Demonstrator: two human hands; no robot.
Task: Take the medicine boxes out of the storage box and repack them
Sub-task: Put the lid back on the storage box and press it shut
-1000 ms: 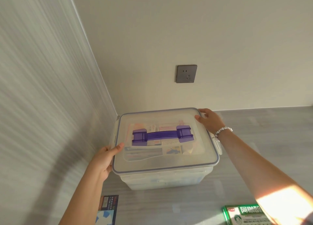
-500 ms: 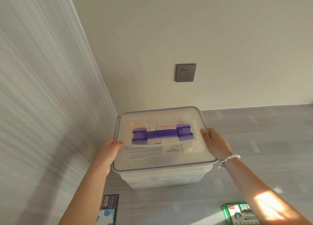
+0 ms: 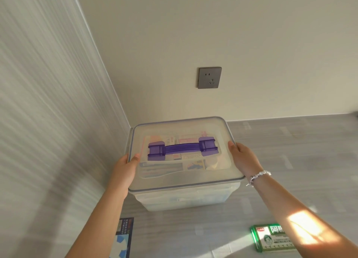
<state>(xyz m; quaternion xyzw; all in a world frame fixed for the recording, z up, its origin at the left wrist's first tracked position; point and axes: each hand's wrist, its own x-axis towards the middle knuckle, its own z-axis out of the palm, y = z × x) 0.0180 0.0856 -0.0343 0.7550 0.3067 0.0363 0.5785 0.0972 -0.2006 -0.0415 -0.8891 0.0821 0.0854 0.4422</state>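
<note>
Storage box [image 3: 186, 197] was sitting on the grey floor [image 3: 290, 151], pushed right into the corner where the two walls met, and both hands were on its lid [image 3: 184, 178] — one at each short side. Left hand [image 3: 124, 170] gripped the left rim with the thumb hooked over the top edge and the rest of the fingers tucked down the side, out of sight. Right hand [image 3: 245, 158] did the same on the right rim, thumb lying on top of the lid, fingers wrapped under the edge. So the hands were well apart, each clamped on the lid's edge. A beaded bracelet [image 3: 258, 177] hung on the right wrist.

Lid was frosted clear plastic with a bluish seal line around it and a purple handle [image 3: 183, 148] lying flat across the middle. Through it you could make out medicine boxes [image 3: 174, 167] packed inside — pinkish and blue prints, too blurry to read.

Closer to the camera, a green medicine box [image 3: 271, 238] lay flat on the floor near the right forearm, and a dark-and-blue packet [image 3: 123, 238] lay near the left forearm. Up on the back wall [image 3: 232, 34], a grey power socket [image 3: 209, 77] above the box
</note>
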